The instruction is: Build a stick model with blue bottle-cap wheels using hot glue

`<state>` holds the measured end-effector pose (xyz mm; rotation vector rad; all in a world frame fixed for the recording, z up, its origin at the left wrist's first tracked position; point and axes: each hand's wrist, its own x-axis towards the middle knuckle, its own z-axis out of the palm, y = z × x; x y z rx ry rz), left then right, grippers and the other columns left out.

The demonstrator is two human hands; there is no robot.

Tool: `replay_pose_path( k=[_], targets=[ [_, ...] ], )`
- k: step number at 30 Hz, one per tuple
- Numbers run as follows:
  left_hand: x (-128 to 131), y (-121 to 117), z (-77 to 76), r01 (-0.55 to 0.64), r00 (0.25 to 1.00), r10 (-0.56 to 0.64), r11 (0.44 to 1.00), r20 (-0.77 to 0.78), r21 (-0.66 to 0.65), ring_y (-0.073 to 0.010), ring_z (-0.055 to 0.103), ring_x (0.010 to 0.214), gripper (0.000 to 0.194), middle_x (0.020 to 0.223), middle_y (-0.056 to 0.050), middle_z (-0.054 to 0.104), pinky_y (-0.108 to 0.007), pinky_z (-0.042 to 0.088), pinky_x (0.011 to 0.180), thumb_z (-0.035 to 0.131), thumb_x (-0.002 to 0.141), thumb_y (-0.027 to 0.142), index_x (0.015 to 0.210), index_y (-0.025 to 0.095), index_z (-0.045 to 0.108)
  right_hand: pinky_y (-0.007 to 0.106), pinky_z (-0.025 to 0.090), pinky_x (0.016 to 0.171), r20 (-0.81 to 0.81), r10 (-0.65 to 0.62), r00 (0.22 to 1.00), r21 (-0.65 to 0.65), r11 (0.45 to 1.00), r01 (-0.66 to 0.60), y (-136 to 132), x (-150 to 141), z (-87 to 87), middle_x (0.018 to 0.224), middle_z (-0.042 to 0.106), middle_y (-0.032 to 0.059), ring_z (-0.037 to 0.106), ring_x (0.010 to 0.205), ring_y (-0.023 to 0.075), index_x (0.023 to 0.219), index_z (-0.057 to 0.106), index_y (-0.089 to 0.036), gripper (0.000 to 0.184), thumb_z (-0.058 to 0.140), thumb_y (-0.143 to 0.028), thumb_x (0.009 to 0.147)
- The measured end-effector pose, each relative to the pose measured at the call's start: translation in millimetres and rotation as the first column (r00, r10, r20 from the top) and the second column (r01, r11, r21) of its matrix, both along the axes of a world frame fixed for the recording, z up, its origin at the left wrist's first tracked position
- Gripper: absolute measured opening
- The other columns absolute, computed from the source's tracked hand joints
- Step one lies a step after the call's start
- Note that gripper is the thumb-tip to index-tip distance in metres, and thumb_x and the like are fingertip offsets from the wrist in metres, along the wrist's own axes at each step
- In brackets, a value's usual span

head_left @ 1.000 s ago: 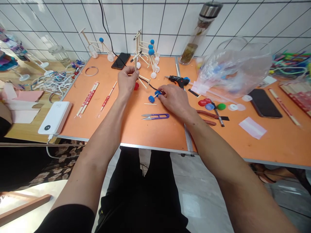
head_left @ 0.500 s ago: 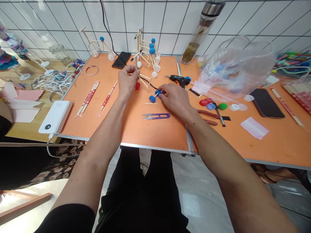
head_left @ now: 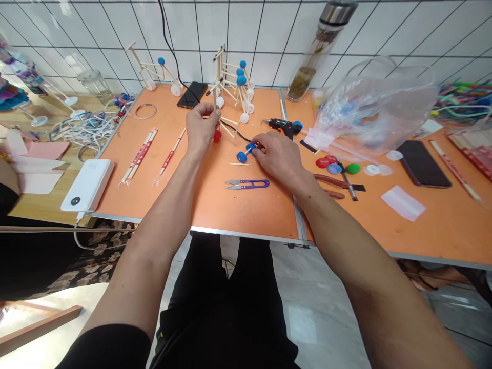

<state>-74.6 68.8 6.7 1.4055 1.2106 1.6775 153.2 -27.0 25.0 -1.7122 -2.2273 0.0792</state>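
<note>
My left hand [head_left: 203, 125] is closed on a small frame of wooden sticks [head_left: 229, 126], left of centre on the orange table. A red cap [head_left: 217, 136] shows just below the fingers. To the right, my right hand [head_left: 277, 154] pinches one end of a short stick with blue bottle caps [head_left: 241, 157] on it, like a pair of wheels. A loose short stick [head_left: 239, 164] and purple thread snips [head_left: 247, 184] lie nearer me. Behind my left hand stand bigger stick models [head_left: 230, 77] with blue and white caps.
A black glue gun [head_left: 282, 125], pliers [head_left: 328, 179], coloured caps [head_left: 352, 168] and a phone [head_left: 425, 164] lie to the right. A plastic bag [head_left: 372, 107] and a glass flask [head_left: 307, 72] stand behind. Wrapped chopsticks [head_left: 139, 156] and a white power bank [head_left: 87, 185] are at left.
The view has shifted very slightly. Both hands keep their places and their hold; nothing else has visibly moved.
</note>
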Motion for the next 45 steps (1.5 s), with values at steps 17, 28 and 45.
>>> replay_pose_path(
  k=[17, 28, 45],
  targets=[
    [-1.7, 0.8, -2.3, 0.0, 1.0, 0.0, 1.0, -0.023, 0.01, -0.0157, 0.066, 0.068, 0.018, 0.079, 0.0, 0.073, -0.034, 0.064, 0.072, 0.084, 0.092, 0.034, 0.083, 0.026, 0.071, 0.044, 0.047, 0.081, -0.018, 0.003, 1.0, 0.028, 1.0, -0.002, 0.3, 1.7, -1.7, 0.131, 0.083, 0.0164, 0.072, 0.119, 0.0388, 0.13, 0.083, -0.025, 0.035, 0.056, -0.028, 0.108],
    [2.0, -4.0, 3.7, -0.007, 1.0, 0.007, 1.0, -0.002, -0.027, -0.0149, 0.063, 0.064, 0.02, 0.077, 0.001, 0.07, -0.037, 0.058, 0.074, 0.079, 0.099, 0.017, 0.082, 0.024, 0.07, 0.042, 0.045, 0.079, -0.004, -0.003, 1.0, 0.025, 1.0, 0.003, -0.4, 1.8, -1.8, 0.131, 0.083, 0.0155, 0.073, 0.119, 0.0372, 0.133, 0.083, -0.023, 0.037, 0.057, -0.027, 0.108],
    [2.8, 0.0, 2.5, 0.004, 0.999, -0.003, 1.0, 0.048, -0.026, -0.0109, 0.064, 0.059, 0.024, 0.068, 0.004, 0.065, -0.023, 0.058, 0.062, 0.088, 0.093, 0.021, 0.079, 0.021, 0.068, 0.041, 0.044, 0.077, 0.0, -0.006, 1.0, -0.001, 1.0, 0.006, -2.8, 0.7, 3.4, 0.132, 0.083, 0.0148, 0.073, 0.118, 0.0365, 0.131, 0.084, -0.024, 0.036, 0.058, -0.022, 0.106]
  ],
)
